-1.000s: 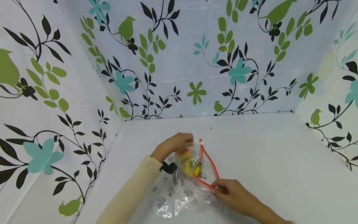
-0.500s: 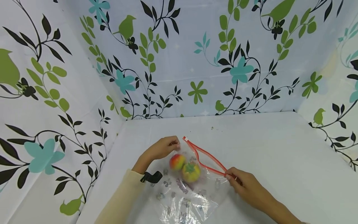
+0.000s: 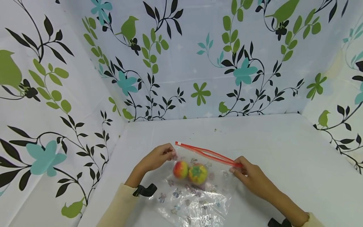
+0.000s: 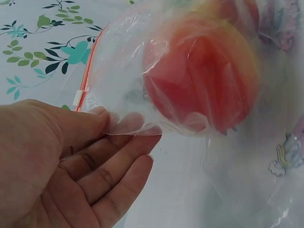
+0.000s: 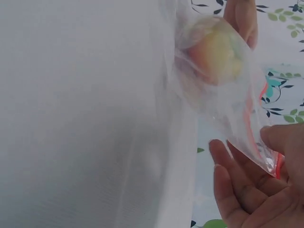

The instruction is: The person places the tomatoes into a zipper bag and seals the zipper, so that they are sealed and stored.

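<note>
A clear zipper bag (image 3: pixel 198 197) printed with small figures hangs between my two hands, its red zip edge (image 3: pixel 205 153) on top. My left hand (image 3: pixel 157 157) pinches the bag's side near the white slider (image 4: pixel 78 98). At the other end of the zip, my right hand (image 3: pixel 253 176) pinches the corner by the red strip. Inside lie a red-and-yellow round fruit (image 3: pixel 180 169) and, beside it, a yellow-green one with a green leafy top (image 3: pixel 198 174). The red fruit (image 4: pixel 202 76) fills much of the left wrist view, seen through the plastic. Whether the zip is fully closed I cannot tell.
A white table (image 3: pixel 283 151) lies under the bag, with tiny specks (image 3: pixel 215 130) toward its back. Patterned cloth walls (image 3: pixel 170 63) rise behind it and at both sides. Dark wrist cameras (image 3: pixel 146 190) sit on both arms.
The right hand has moved right and up, drawing the zip edge from a wide gap to a nearly straight line. The left hand has shifted left, and the fruits now sit side by side.
</note>
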